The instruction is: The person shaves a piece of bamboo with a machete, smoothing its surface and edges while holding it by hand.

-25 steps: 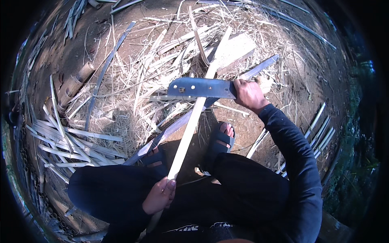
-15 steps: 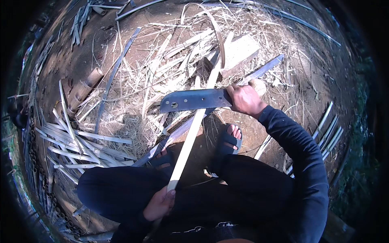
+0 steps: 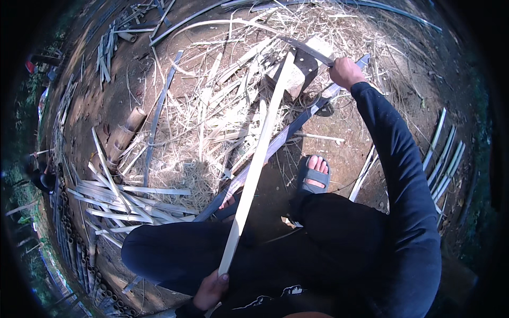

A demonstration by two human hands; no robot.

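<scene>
My left hand (image 3: 211, 291), low in the view, is closed round the near end of a long pale bamboo strip (image 3: 253, 177). The strip slants away from me, its far end by a wooden block (image 3: 306, 69). My right hand (image 3: 347, 73) grips a machete, its handle mostly covered by the fingers. The dark machete blade (image 3: 306, 51) points left, seen nearly edge-on, over the block near the strip's far end. A thin curling sliver (image 3: 212, 22) arcs left from about the blade's tip; whether it is still joined to the strip I cannot tell.
A long dark slat (image 3: 297, 124) lies slanting beneath the strip. Shavings (image 3: 212, 106) cover the ground ahead. Split strips (image 3: 132, 204) are heaped at left near a bamboo length (image 3: 124, 137), with more strips (image 3: 445, 159) at right. My sandalled foot (image 3: 316, 175) stands near the middle.
My right hand has pushed the machete away from me along the strip, from its middle to its far end, turning the blade edge-on. The sliver has swung left. My left hand keeps its hold.
</scene>
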